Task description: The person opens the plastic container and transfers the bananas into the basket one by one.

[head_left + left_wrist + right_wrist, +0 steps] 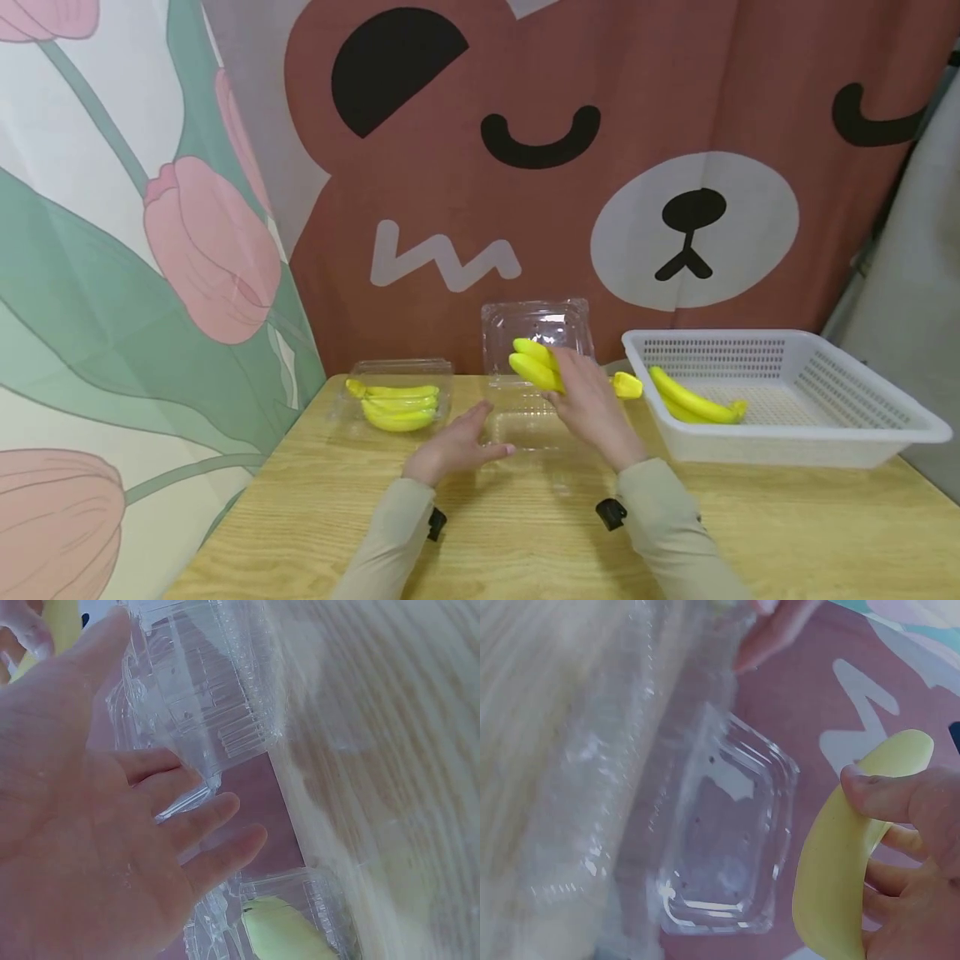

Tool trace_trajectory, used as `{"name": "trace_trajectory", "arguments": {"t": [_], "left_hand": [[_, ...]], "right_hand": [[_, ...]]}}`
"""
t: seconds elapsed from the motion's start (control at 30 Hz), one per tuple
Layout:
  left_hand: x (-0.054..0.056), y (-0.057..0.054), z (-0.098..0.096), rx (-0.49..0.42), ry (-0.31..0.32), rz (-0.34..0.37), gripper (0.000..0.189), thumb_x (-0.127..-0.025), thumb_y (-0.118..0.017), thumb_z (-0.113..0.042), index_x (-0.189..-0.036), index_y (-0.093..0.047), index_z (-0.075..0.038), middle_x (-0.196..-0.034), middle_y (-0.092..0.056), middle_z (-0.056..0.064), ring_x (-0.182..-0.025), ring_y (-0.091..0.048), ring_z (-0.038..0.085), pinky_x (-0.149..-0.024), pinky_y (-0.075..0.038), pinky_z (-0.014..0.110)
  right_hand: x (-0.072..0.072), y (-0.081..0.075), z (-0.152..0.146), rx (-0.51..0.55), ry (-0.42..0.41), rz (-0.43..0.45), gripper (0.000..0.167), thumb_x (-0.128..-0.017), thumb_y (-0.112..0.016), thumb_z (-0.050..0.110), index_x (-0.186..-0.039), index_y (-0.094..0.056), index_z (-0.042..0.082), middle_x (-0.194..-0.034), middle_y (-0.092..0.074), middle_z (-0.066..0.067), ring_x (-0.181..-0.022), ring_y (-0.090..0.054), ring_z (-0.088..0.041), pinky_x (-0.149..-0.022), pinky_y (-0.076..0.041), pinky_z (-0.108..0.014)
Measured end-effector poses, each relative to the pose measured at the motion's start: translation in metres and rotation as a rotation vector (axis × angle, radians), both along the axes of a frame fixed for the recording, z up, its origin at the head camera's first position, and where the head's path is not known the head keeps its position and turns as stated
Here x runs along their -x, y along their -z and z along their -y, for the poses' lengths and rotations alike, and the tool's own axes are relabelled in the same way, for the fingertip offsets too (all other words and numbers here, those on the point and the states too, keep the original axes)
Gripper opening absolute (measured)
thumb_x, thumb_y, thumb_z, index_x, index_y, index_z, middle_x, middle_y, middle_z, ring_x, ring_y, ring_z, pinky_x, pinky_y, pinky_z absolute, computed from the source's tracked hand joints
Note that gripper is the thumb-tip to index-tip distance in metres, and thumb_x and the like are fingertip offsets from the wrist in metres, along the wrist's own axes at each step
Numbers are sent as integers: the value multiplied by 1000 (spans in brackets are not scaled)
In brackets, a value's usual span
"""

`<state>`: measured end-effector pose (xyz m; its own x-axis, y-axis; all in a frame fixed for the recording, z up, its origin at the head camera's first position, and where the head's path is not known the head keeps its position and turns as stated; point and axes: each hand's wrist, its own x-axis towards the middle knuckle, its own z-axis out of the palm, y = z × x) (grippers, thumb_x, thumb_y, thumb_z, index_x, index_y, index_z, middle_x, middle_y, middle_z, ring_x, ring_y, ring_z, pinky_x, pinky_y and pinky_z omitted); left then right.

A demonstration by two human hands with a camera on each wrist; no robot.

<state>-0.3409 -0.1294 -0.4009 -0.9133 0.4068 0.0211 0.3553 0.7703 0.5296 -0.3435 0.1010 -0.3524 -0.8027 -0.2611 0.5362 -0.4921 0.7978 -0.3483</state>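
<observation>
My right hand (592, 408) grips a bunch of yellow bananas (534, 372), thumb on one side and fingers on the other, above an opened clear plastic clamshell box (517, 435). In the head view the stem end sticks out to the right of the hand. The box's lid (727, 832) stands tilted up at the back. My left hand (457, 448) is at the box's left side, fingers spread and nothing in its grasp. In the left wrist view its fingertips overlap the clear plastic.
To the left, a second clear box (442, 371) holds a bunch of bananas (397, 408). A white perforated basket (787, 450) on the right has more bananas (697, 398) in its near left corner. A bear-print curtain (450, 183) hangs behind the wooden table (525, 542).
</observation>
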Motion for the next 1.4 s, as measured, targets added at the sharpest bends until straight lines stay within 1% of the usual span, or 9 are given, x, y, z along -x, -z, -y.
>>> {"name": "trace_trajectory", "arguments": {"t": [0.13, 0.23, 0.3, 0.53, 0.73, 0.9, 1.07, 1.23, 1.4], "left_hand": [[-1, 0, -1, -1, 7, -10, 92, -89, -65, -55, -156, -24, -6, -160, -24, 12, -145, -25, 32, -117, -22, 47], [-2, -1, -1, -4, 11, -18, 91, -90, -65, -53, -155, -24, -5, -160, -25, 14, -144, -25, 33, -117, -23, 47], [-3, -2, -1, -1, 9, -17, 91, -90, -65, -52, -156, -24, -5, -160, -24, 13, -145, -25, 32, -117, -22, 47], [-2, 0, -2, -8, 2, -10, 91, -90, -65, -53, -156, -23, -6, -161, -22, 12, -145, -23, 32, -117, -20, 49], [-2, 0, -2, -19, 1, -16, 92, -90, -65, -53, -157, -22, -7, -161, -20, 10, -146, -21, 32, -117, -19, 49], [-2, 0, -3, -10, 2, -30, 92, -90, -64, -55, -156, -22, -7, -161, -20, 11, -146, -21, 32, -117, -18, 50], [-3, 0, -3, -10, -2, -21, 90, -91, -63, -55, -157, -22, -8, -162, -19, 11, -146, -20, 33, -117, -18, 50], [-3, 0, -4, -1, 1, -21, 91, -91, -61, -56, -157, -21, -8, -162, -18, 11, -146, -19, 32, -117, -18, 50], [-3, 2, -4, 2, 1, -30, 91, -91, -61, -57, -157, -21, -7, -162, -19, 11, -146, -19, 32, -117, -18, 50]], "right_hand": [[-2, -6, -13, 2, 12, -38, 72, -84, -79, 11, -144, -41, 3, -135, -53, -19, -117, -50, -38, -104, -38, -56], [-3, -9, -23, 9, 19, -52, 72, -84, -78, 11, -145, -40, 3, -136, -51, -19, -118, -49, -38, -103, -37, -55], [-4, -12, -28, 13, 26, -51, 72, -85, -78, 11, -146, -39, 4, -137, -50, -20, -119, -48, -38, -104, -37, -55], [-7, -16, -52, 5, 57, -17, 73, -87, -75, 9, -148, -35, 2, -140, -47, -22, -125, -44, -41, -106, -33, -60], [-9, -19, -78, 7, 92, -31, 75, -87, -74, 6, -149, -33, 0, -140, -45, -26, -124, -43, -44, -104, -33, -63], [-12, -21, -101, 15, 118, -67, 73, -86, -74, 4, -147, -35, -3, -138, -47, -28, -119, -46, -46, -99, -36, -65], [-13, -20, -121, 4, 130, -102, 72, -84, -76, 4, -144, -37, -5, -133, -49, -30, -113, -48, -47, -94, -38, -65], [-14, -18, -139, -5, 163, -81, 72, -84, -75, 4, -144, -36, -8, -133, -47, -32, -114, -46, -49, -93, -37, -67], [-11, -17, -156, -7, 199, -21, 71, -87, -73, 6, -144, -34, -9, -134, -46, -34, -114, -45, -50, -95, -35, -68]]}}
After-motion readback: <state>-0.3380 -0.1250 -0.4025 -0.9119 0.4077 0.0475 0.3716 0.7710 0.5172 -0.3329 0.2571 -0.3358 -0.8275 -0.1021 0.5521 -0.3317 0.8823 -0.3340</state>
